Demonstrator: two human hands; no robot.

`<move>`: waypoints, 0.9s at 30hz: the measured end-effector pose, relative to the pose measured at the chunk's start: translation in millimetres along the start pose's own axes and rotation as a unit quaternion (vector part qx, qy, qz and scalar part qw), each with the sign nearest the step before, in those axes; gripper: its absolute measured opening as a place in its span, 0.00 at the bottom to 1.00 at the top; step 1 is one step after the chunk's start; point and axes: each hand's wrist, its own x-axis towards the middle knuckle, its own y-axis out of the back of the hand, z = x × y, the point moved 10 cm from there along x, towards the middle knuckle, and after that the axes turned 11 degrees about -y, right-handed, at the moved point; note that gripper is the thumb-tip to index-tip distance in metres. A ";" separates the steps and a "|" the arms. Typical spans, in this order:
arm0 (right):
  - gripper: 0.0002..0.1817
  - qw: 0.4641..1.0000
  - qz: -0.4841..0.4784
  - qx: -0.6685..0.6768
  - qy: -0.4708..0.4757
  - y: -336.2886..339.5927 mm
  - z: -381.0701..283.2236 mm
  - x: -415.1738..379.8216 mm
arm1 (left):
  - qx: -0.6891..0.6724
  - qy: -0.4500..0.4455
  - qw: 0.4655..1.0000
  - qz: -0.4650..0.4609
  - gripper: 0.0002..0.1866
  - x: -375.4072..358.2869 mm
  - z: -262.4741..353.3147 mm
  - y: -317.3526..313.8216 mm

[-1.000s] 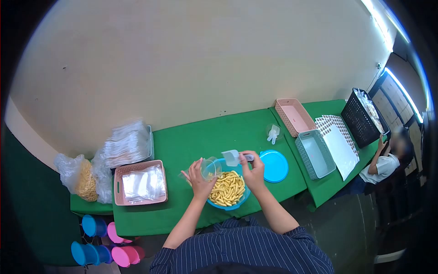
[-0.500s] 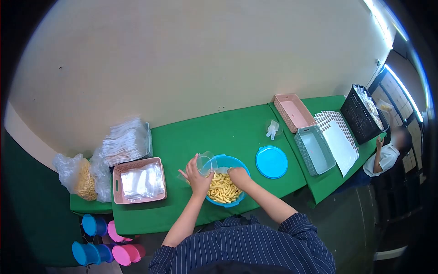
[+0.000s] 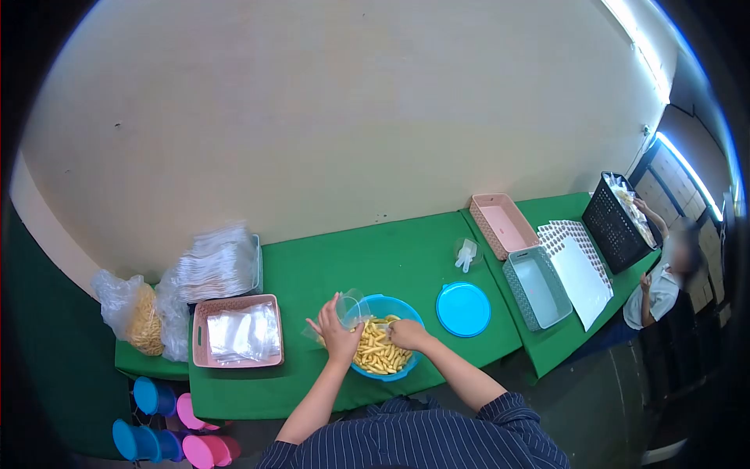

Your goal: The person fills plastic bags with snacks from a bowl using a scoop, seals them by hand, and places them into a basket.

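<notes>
- In the head view, the blue bowl (image 3: 417, 314) in front of me holds a heap of yellow snack sticks (image 3: 380, 352).
- My left hand (image 3: 339, 334) has its thumb and index finger clamped on a clear cup (image 3: 353, 307) at the bowl's left rim, other fingers spread; I cannot tell what the cup holds.
- My right hand (image 3: 408, 334) is closed on a scoop (image 3: 383, 326), mostly hidden, over the sticks. The sticks lie just below and left of it.
- Left of the bowl, a pink basket (image 3: 200, 357) holds clear flat bags (image 3: 244, 334); behind it stands a tray with stacked bags (image 3: 215, 262).
- Right of the bowl lies a round blue lid (image 3: 463, 309); behind it, a small clear container (image 3: 458, 252) holds a white utensil (image 3: 466, 255).
- Farther right, a black basket (image 3: 615, 228) holds filled bags (image 3: 626, 202), beside a person (image 3: 664, 289).
</notes>
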 end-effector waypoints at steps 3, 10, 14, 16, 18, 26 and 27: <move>0.17 0.993 -0.013 0.105 -0.060 -28.0 4.6 6.4 | 0.002 0.002 1.000 0.006 0.48 -1.8 -1.1 0.9; 0.14 0.918 -0.044 0.359 -0.163 -53.2 32.3 14.5 | 0.003 0.000 1.000 0.018 0.48 -1.6 -1.2 2.8; 0.12 0.680 -0.003 0.709 -0.188 -67.2 52.9 27.7 | 0.004 0.000 1.000 0.019 0.48 -2.2 -1.5 2.5; 0.13 0.518 -0.021 0.836 -0.181 -81.9 53.1 29.6 | 0.004 0.000 1.000 0.019 0.48 -2.7 -0.5 3.1; 0.12 0.480 -0.009 0.847 -0.229 -93.1 60.6 25.5 | 0.004 -0.002 1.000 0.021 0.47 -2.0 0.1 3.9; 0.13 0.505 0.016 0.842 -0.190 -72.0 52.1 -5.8 | 0.002 -0.004 0.999 0.034 0.47 -3.9 -4.8 2.1; 0.13 0.507 0.016 0.843 -0.180 -64.5 49.1 -14.6 | 0.002 -0.004 0.999 0.034 0.47 -3.4 -3.3 2.5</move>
